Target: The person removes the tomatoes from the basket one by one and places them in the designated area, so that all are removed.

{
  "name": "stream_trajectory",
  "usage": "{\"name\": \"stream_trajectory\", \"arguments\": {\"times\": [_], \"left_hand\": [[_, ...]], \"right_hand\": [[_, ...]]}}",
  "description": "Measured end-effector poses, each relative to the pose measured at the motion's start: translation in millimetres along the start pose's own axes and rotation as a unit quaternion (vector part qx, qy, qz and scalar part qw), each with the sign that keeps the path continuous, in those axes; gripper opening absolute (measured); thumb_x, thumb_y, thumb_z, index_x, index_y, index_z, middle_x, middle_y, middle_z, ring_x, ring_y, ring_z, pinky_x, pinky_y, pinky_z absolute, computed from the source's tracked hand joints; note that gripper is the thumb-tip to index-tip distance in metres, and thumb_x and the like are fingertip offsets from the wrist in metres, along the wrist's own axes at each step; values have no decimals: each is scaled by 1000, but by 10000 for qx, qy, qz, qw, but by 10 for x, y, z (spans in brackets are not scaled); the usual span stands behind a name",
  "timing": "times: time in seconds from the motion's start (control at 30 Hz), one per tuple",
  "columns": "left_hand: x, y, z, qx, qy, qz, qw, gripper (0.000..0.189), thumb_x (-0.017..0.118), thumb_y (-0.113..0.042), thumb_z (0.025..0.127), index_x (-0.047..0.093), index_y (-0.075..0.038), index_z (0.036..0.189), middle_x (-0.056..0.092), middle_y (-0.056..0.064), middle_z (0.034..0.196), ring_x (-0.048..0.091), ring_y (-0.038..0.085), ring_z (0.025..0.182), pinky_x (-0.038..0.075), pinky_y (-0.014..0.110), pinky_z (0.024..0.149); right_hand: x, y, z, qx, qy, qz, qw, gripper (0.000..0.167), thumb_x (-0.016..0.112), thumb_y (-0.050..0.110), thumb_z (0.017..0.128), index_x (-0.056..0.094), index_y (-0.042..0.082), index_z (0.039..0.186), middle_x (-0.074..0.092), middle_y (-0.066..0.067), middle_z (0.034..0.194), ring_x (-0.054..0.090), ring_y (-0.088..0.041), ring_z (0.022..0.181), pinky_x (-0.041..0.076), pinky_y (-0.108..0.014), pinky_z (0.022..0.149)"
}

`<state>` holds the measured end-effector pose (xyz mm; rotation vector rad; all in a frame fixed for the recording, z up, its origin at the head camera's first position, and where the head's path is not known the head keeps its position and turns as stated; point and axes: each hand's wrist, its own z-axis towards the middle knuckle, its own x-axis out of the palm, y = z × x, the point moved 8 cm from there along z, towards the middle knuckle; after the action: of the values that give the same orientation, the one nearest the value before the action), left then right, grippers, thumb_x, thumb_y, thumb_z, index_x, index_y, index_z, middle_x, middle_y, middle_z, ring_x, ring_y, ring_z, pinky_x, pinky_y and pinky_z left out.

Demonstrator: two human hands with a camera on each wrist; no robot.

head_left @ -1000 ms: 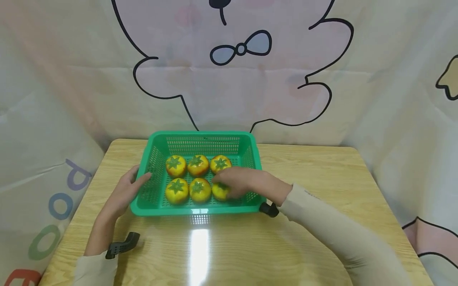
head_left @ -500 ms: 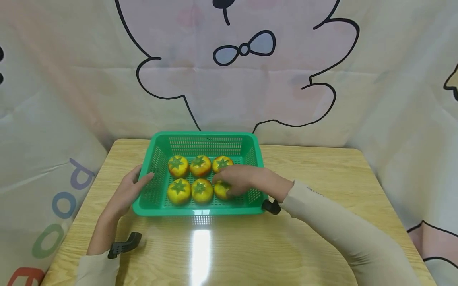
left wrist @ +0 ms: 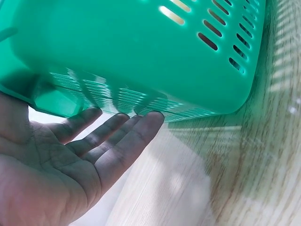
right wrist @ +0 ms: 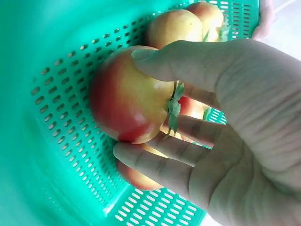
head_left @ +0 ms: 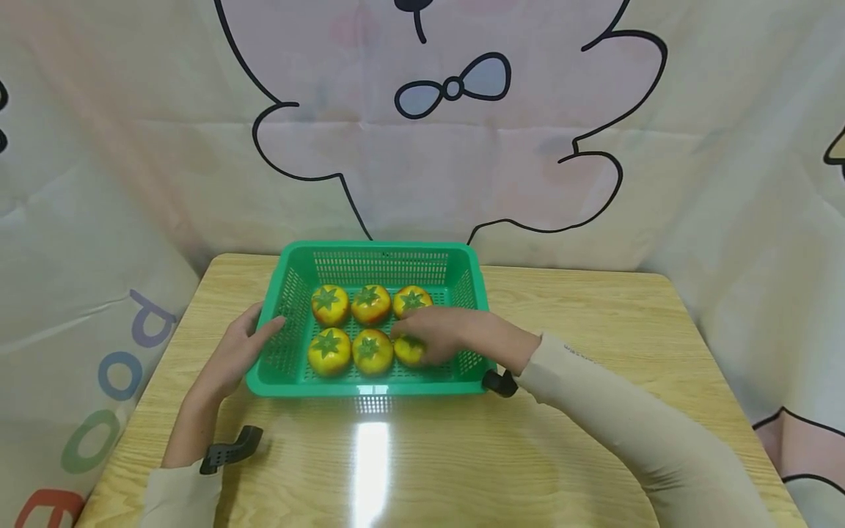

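Observation:
A green plastic basket (head_left: 376,391) with slotted walls stands on the table, holding several yellow-red persimmons (head_left: 329,352) in two rows, leafy green caps upward. My right hand (head_left: 439,334) reaches inside and grips the front-right persimmon (right wrist: 127,99), thumb on one side and fingers on the other in the right wrist view. In the head view this hand partly hides that fruit and overlaps the back-right persimmon (head_left: 412,299). My left hand (head_left: 231,352) holds the basket's left side, thumb over the rim; its fingers (left wrist: 124,150) lie along the outer wall in the left wrist view.
The wooden table (head_left: 561,455) extends in front and to the right of the basket. A printed cloth backdrop (head_left: 713,183) rises right behind the table and along both sides. Black wrist straps (head_left: 231,449) show on both arms.
The head view has shifted slightly, so the scene sits a little farther right than a second ago. Both hands keep their places on the basket and the persimmon.

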<state>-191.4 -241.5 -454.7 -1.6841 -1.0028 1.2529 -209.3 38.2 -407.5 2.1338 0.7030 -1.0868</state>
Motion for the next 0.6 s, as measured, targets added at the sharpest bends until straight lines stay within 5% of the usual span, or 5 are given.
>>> {"name": "stream_trajectory", "arguments": {"times": [0.23,0.6], "left_hand": [[-6,9,22,4,-71,115,9999,69,48,-43,113,28,-2,164,47,31,155,64,23,117,62,31,86],[2,13,-6,9,-90,218,9997,69,45,-42,114,24,-1,166,41,32,161,53,48,137,60,37,92]], "right_hand": [[-87,-32,-58,41,-209,36,9998,56,78,17,95,59,16,148,62,-7,145,60,-25,131,52,-42,114],[-191,-78,-307,106,-783,445,9959,60,76,17,96,56,15,152,53,-12,156,59,-28,137,50,-45,117]]}}
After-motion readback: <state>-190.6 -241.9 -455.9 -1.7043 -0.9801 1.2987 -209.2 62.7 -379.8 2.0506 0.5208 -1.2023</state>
